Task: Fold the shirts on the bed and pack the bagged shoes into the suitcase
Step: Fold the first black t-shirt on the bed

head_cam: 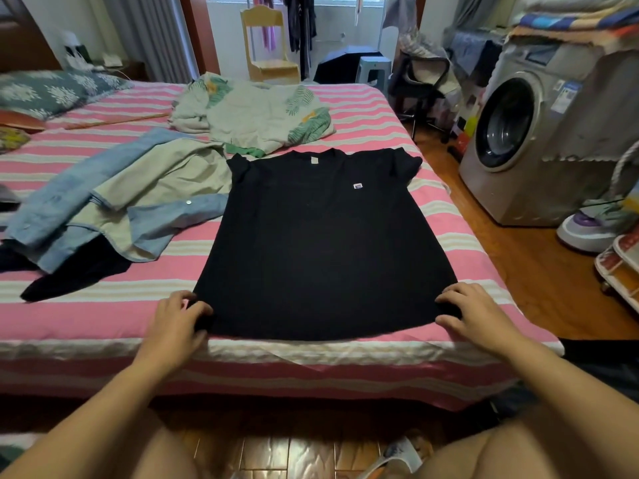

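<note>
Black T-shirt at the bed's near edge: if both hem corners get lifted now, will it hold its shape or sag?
The black T-shirt will likely sag in the middle: it lies limp and flat on the striped sheet. It looks thin and probably light. The left hand and right hand grip only the hem corners, so the sleeves would probably trail.

Both hands (325,318) pinch the flat black T-shirt's (321,243) hem corners.
</note>
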`<action>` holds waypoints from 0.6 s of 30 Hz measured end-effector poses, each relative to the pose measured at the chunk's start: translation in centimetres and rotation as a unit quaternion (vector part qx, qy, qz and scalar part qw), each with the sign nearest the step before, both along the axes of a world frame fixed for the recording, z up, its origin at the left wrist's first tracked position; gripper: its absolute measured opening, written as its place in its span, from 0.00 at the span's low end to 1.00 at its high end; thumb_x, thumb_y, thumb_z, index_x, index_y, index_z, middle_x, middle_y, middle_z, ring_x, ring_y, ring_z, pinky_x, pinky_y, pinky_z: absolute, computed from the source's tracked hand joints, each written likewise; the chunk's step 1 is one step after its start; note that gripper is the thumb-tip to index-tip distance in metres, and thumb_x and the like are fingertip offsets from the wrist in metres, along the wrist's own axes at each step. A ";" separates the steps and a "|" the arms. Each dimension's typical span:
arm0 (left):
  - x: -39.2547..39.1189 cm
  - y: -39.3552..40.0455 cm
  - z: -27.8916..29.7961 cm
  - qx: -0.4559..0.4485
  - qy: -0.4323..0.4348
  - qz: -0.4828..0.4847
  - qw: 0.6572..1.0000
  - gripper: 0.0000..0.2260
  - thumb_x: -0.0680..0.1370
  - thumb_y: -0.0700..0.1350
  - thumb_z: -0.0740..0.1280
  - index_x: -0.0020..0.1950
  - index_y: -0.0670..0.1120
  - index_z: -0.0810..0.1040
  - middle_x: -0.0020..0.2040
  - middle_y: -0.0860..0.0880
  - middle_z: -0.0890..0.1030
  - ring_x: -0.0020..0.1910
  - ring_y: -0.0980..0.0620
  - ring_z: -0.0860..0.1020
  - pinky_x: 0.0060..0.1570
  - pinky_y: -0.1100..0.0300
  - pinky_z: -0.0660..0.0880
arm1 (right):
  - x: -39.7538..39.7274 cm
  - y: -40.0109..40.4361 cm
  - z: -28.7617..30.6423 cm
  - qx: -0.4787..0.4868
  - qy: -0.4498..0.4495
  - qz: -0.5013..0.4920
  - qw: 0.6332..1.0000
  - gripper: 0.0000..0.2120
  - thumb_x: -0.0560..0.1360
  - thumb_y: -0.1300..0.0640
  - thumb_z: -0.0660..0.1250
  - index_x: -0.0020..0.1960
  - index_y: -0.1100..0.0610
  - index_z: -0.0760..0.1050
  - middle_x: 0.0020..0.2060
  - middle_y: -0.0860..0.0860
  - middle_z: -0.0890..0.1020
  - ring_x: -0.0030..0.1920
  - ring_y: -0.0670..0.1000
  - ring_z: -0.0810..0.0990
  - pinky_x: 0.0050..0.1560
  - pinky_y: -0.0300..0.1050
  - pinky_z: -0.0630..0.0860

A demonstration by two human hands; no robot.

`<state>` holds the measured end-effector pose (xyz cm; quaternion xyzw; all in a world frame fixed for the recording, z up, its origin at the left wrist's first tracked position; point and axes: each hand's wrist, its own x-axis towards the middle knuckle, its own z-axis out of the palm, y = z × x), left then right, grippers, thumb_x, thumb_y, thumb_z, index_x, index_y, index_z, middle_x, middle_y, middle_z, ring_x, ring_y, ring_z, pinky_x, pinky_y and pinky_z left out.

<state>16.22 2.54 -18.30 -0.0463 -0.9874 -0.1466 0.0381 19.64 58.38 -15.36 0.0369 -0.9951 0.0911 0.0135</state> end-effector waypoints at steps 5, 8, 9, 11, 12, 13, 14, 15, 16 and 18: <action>-0.4 1.1 0.8 -0.025 0.021 -0.139 0.990 0.05 0.76 0.47 0.75 0.50 0.48 0.86 0.52 0.53 0.79 0.50 0.51 0.77 0.49 0.53 0.77 | 0.1 -1.4 1.0 0.058 0.009 0.096 0.994 0.23 0.75 0.40 0.71 0.66 0.50 0.78 0.56 0.45 0.77 0.56 0.46 0.73 0.53 0.39 0.73; -0.6 1.1 0.7 -0.061 0.032 -0.161 0.985 0.04 0.79 0.48 0.72 0.53 0.50 0.83 0.49 0.55 0.77 0.45 0.53 0.75 0.41 0.55 0.76 | 0.8 -3.1 0.8 0.107 0.005 0.154 0.982 0.26 0.77 0.39 0.67 0.71 0.49 0.73 0.58 0.45 0.75 0.57 0.47 0.74 0.53 0.40 0.75; -0.5 1.0 0.7 -0.086 0.030 -0.170 0.981 0.04 0.79 0.46 0.71 0.53 0.51 0.82 0.48 0.55 0.76 0.44 0.53 0.74 0.38 0.55 0.75 | 0.8 -3.5 0.8 0.113 0.015 0.162 0.980 0.23 0.78 0.41 0.66 0.69 0.50 0.75 0.57 0.45 0.76 0.55 0.47 0.75 0.51 0.41 0.77; -0.6 0.9 0.8 -0.122 0.022 -0.177 0.976 0.06 0.78 0.41 0.69 0.53 0.50 0.79 0.46 0.53 0.74 0.40 0.52 0.72 0.34 0.54 0.73 | 0.4 -3.8 0.9 0.111 0.039 0.161 0.980 0.14 0.80 0.46 0.65 0.62 0.50 0.80 0.51 0.45 0.79 0.50 0.48 0.77 0.46 0.45 0.78; -0.7 1.0 0.9 -0.125 0.024 -0.170 0.977 0.07 0.77 0.39 0.68 0.52 0.49 0.78 0.45 0.52 0.73 0.39 0.51 0.71 0.33 0.53 0.73 | 0.3 -3.9 0.9 0.123 0.039 0.160 0.979 0.11 0.80 0.50 0.65 0.60 0.49 0.81 0.49 0.45 0.79 0.49 0.49 0.77 0.45 0.46 0.78; -0.7 1.0 0.9 -0.120 0.022 -0.157 0.980 0.06 0.77 0.38 0.67 0.52 0.49 0.77 0.45 0.52 0.72 0.38 0.51 0.71 0.33 0.52 0.73 | 0.2 -3.9 0.9 0.143 0.030 0.158 0.977 0.10 0.79 0.55 0.66 0.59 0.49 0.81 0.49 0.45 0.80 0.48 0.49 0.78 0.44 0.47 0.78; -0.7 1.1 0.9 -0.108 0.018 -0.146 0.983 0.05 0.78 0.39 0.66 0.51 0.48 0.77 0.45 0.51 0.72 0.39 0.51 0.71 0.35 0.51 0.74 | 0.0 -4.0 0.9 0.161 0.016 0.155 0.975 0.12 0.77 0.60 0.66 0.58 0.49 0.80 0.48 0.46 0.79 0.48 0.50 0.77 0.44 0.47 0.78; -0.9 1.2 0.9 -0.104 0.011 -0.141 0.984 0.05 0.79 0.40 0.66 0.52 0.48 0.77 0.45 0.51 0.72 0.40 0.50 0.72 0.37 0.50 0.74 | -0.2 -4.2 1.1 0.174 -0.005 0.147 0.974 0.14 0.76 0.62 0.66 0.57 0.50 0.79 0.47 0.46 0.78 0.47 0.50 0.77 0.44 0.47 0.77; -1.1 1.2 1.1 -0.109 0.003 -0.145 0.983 0.04 0.79 0.40 0.65 0.52 0.48 0.76 0.46 0.51 0.72 0.42 0.50 0.72 0.39 0.49 0.75 | -0.6 -4.7 1.7 0.182 -0.017 0.140 0.973 0.13 0.75 0.63 0.65 0.56 0.50 0.78 0.46 0.47 0.77 0.47 0.51 0.78 0.44 0.48 0.77; -1.8 1.5 2.4 -0.116 0.003 -0.142 0.983 0.05 0.78 0.39 0.65 0.51 0.48 0.75 0.45 0.50 0.72 0.43 0.47 0.73 0.40 0.47 0.75 | -1.8 -5.7 3.3 0.171 -0.021 0.102 0.980 0.11 0.74 0.64 0.64 0.53 0.52 0.77 0.45 0.49 0.76 0.47 0.54 0.79 0.44 0.51 0.77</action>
